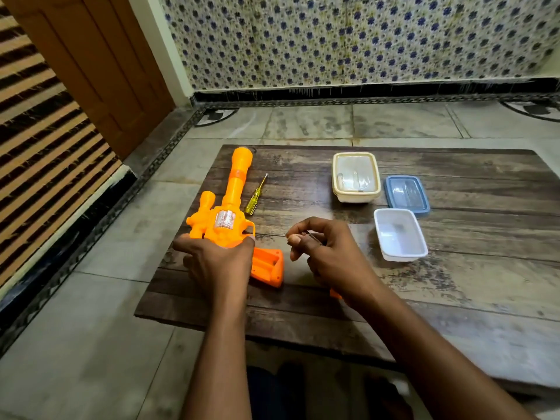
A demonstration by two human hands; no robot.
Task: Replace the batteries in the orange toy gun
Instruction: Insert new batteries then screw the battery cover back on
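Note:
The orange toy gun [230,204] lies on the wooden board [424,283], barrel pointing away from me. My left hand [218,259] grips its body near the trigger. The grip's battery compartment [268,266] faces up and stands open. My right hand [321,247] hovers just right of the grip, fingers pinched on a small dark thin object that I cannot identify. A small orange piece [335,294] peeks out from under my right wrist. A yellow-handled screwdriver [256,195] rests beside the barrel.
A cream lidded box [356,177] stands at the back of the board. A blue lid [407,194] lies to its right and an open white tub [400,234] sits nearer me. The board lies on a tiled floor; a door and patterned wall stand behind.

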